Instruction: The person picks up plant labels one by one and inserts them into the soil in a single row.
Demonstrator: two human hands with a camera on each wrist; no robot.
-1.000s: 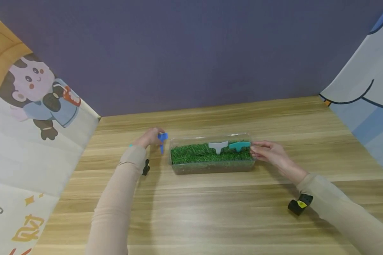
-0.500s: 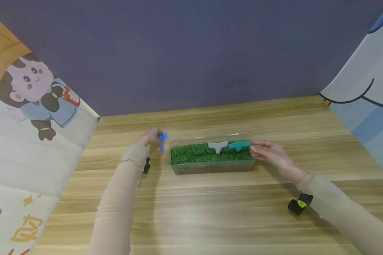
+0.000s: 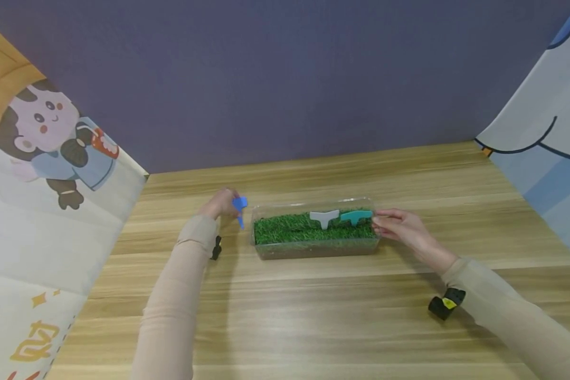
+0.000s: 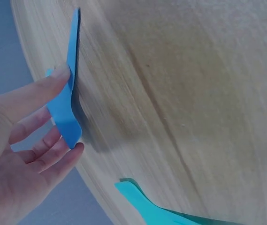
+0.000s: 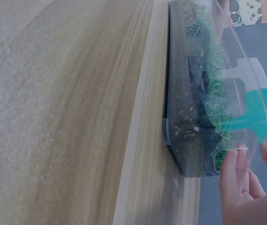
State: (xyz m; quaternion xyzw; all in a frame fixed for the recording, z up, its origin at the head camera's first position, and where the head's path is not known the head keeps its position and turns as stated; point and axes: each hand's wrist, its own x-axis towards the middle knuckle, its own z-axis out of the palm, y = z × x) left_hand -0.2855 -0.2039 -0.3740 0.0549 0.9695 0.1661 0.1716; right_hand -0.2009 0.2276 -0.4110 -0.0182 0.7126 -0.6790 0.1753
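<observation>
My left hand [image 3: 223,203] pinches a blue T-shaped plant label [image 3: 240,205] between thumb and fingers, left of a clear plastic planter box [image 3: 313,250]. In the left wrist view the blue label's pointed stem sticks up past the thumb, close to the tabletop. Green artificial grass [image 3: 285,229] fills the box over a dark layer. A white plant label [image 3: 325,217] and a teal plant label [image 3: 356,217] stand in the grass towards the right end. There, my right hand [image 3: 404,229] grips the box's end wall, thumb at the rim.
Another teal plant label [image 4: 152,208] lies on the wooden table [image 3: 313,316] near the left hand; the left arm hides it in the head view. A dark panel [image 3: 285,79] rises behind the table, with printed cloths [image 3: 28,221] at the sides.
The blue label has tilted a little and shifted slightly in the left hand. A teal tip beside the left wrist is now hidden. The right hand and the box stay still.
</observation>
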